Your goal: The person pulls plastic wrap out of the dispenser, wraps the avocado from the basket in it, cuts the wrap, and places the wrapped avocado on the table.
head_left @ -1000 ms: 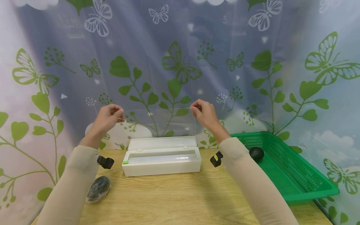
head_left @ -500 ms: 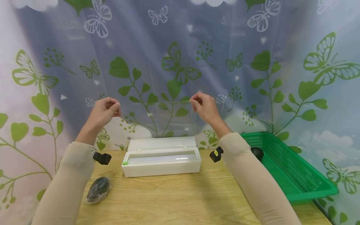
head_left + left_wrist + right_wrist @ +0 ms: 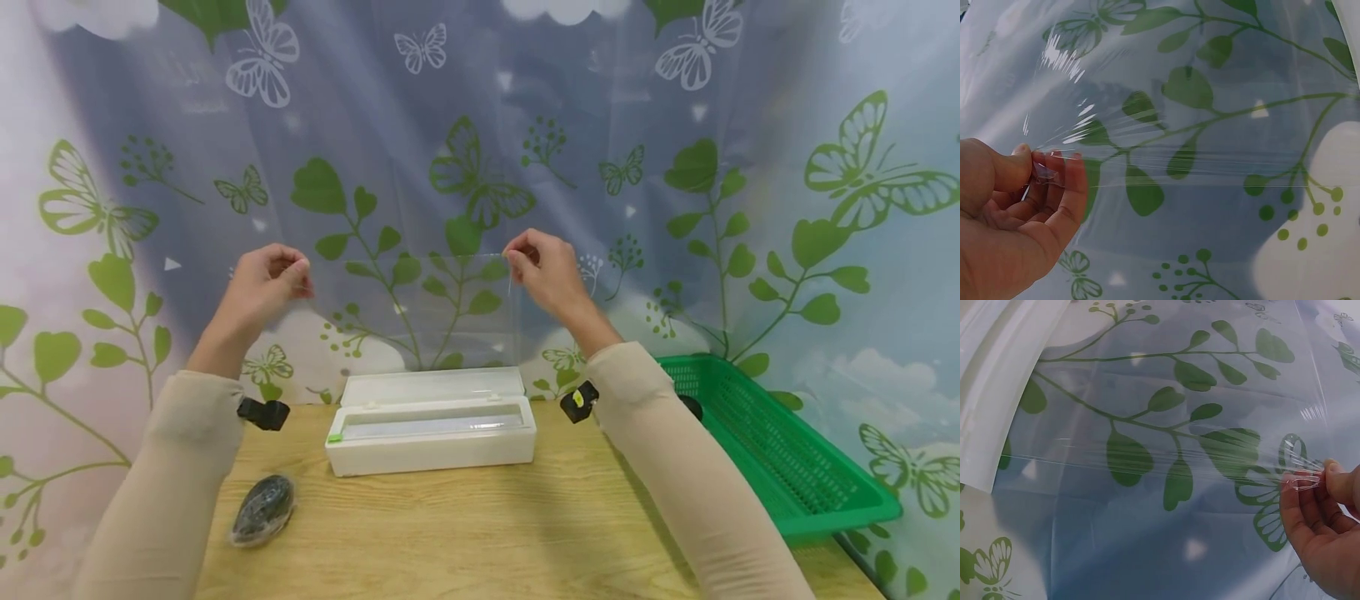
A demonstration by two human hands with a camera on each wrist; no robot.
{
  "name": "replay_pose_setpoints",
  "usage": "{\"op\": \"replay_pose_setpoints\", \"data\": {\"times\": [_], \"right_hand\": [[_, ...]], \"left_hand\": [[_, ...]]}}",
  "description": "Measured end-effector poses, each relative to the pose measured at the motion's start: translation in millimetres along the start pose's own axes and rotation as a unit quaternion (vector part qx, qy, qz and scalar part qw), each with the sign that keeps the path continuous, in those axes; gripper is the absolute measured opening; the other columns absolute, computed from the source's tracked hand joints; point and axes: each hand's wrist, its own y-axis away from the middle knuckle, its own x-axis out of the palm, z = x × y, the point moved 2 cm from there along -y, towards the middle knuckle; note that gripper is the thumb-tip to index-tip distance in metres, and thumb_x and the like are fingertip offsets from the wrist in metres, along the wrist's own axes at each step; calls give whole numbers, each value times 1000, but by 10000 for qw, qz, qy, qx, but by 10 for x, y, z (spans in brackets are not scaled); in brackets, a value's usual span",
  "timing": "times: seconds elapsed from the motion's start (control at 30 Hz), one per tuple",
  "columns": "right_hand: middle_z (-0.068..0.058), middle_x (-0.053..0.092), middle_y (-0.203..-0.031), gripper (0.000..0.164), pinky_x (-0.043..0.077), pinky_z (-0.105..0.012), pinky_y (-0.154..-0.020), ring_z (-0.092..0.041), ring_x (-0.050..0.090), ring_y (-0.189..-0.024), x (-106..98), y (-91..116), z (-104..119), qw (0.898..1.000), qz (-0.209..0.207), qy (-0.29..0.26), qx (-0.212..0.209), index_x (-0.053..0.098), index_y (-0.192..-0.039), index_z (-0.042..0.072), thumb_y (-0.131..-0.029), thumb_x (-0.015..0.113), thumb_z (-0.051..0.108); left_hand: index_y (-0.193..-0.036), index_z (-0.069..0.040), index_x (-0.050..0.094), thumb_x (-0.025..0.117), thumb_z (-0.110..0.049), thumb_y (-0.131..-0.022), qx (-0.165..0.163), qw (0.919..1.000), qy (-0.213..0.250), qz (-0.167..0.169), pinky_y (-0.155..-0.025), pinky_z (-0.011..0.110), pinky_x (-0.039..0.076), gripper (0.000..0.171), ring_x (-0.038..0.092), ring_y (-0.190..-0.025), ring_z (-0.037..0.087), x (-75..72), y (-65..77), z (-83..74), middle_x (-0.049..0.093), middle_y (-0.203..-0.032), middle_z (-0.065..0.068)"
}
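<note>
Between my raised hands stretches a clear sheet of plastic wrap (image 3: 420, 308), taut along its top edge and hanging down toward the white wrap dispenser box (image 3: 435, 457). My left hand (image 3: 262, 279) pinches one upper corner between thumb and fingers; in the left wrist view the plastic bunches at the fingertips (image 3: 1022, 150). My right hand (image 3: 546, 271) pinches the other corner, with creases fanning out from it in the right wrist view. The box's lid (image 3: 431, 385) is tipped back, a roll (image 3: 435, 427) shows inside, and a green slider (image 3: 335, 437) sits at its left end.
A dark oval item wrapped in clear plastic (image 3: 262, 510) lies on the wooden table (image 3: 450, 533) at the left. A green plastic basket (image 3: 832, 521) stands at the right, a dark round item (image 3: 692, 407) in it partly behind my right sleeve. A patterned curtain (image 3: 480, 100) hangs behind.
Both hands have risen, drawing the plastic wrap higher above the box. My left hand has also moved left, spreading the sheet a little wider. The box stays where it was.
</note>
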Motion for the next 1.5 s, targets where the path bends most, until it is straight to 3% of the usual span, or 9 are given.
{"op": "replay_pose_setpoints", "data": {"times": [0.43,0.57,0.67,0.73,0.93,1.23,1.37,1.5], "right_hand": [[-20,72,-91,17,55,-30,-69,-29,68,-78,-131,15,171,10000,14,-84,-27,72,-106,-1,-105,60,12],[-19,72,-88,19,51,-28,-66,-30,66,-76,-202,98,194,9998,118,-110,-126,74,-107,0,-104,61,12],[-18,72,-86,19,50,-27,-66,-27,66,-76,-257,210,203,9994,252,-139,-174,76,-108,2,-104,62,13],[-18,73,-86,18,51,-25,-67,-24,67,-76,-289,299,217,9990,317,-199,-225,76,-109,2,-104,63,13],[-15,73,-86,15,53,-23,-66,-15,67,-74,-369,582,282,9978,470,-317,-343,77,-108,4,-102,66,12],[-11,73,-87,11,63,-29,-71,-14,70,-75,-432,964,311,9923,910,-434,-719,76,-104,3,-99,67,6],[-7,73,-86,9,62,-26,-65,-12,68,-71,-432,1120,300,9865,1044,-523,-1152,76,-100,2,-97,68,0],[-6,73,-85,11,62,-25,-63,-12,67,-69,-412,1301,266,9759,1443,-782,-1437,76,-98,2,-94,69,-6]], "left_hand": [[-127,-6,57,50,-37,-108,200,9997,-160,-30,-84,14,57,38,67,-92,5,-133,86,-117,64,-99,-9],[-129,-11,58,53,-47,-104,97,9994,-252,206,-98,29,55,44,68,-99,3,-203,166,-132,67,-103,-12],[-128,-14,61,55,-52,-102,31,9987,-389,337,-101,35,52,46,69,-101,3,-255,256,-137,69,-104,-14],[-126,-15,62,57,-52,-102,62,9984,-397,386,-97,29,52,45,69,-100,4,-280,325,-143,70,-102,-16],[-120,-9,65,60,-40,-104,425,9976,-214,506,-84,17,58,35,71,-92,8,-306,562,-151,71,-96,-11],[-114,-4,66,60,-21,-106,760,9932,26,880,-81,23,60,20,71,-86,15,-286,942,-106,72,-91,2],[-110,-1,65,58,-7,-105,1248,9816,333,1410,-77,25,60,10,69,-82,16,-252,1093,-34,70,-91,4],[-106,-1,64,56,5,-102,1655,9600,709,2143,-75,27,59,11,68,-81,17,-189,1210,98,68,-90,3]]}}
